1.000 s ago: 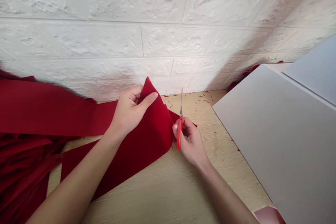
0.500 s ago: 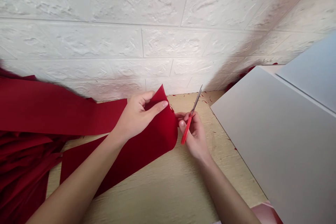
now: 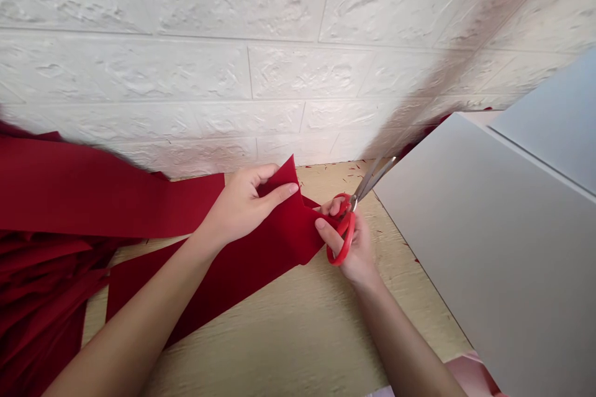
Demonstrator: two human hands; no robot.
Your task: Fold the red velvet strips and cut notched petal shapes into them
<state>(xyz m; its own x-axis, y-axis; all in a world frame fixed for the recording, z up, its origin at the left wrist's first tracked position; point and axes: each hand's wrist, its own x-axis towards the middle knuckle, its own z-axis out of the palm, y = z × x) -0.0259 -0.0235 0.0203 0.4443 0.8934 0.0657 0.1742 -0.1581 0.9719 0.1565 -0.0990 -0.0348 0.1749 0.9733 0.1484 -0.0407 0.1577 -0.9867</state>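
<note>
Red-handled scissors (image 3: 354, 201) have spread; right fingers (image 3: 330, 235) now pinch the fabric (image 3: 270, 245).

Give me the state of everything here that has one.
Red sheet: bent, upper corner raised
Left hand: closed on the sheet
Scissors: blades parted, clear of the sheet
Right hand: gripping the scissors
Red pile: loosely layered
Wide red strip: spread out
Scraps: scattered

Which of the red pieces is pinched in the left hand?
The middle piece, its corner raised in the left hand; the long strip and layered heap both reach the picture's left edge.
</note>
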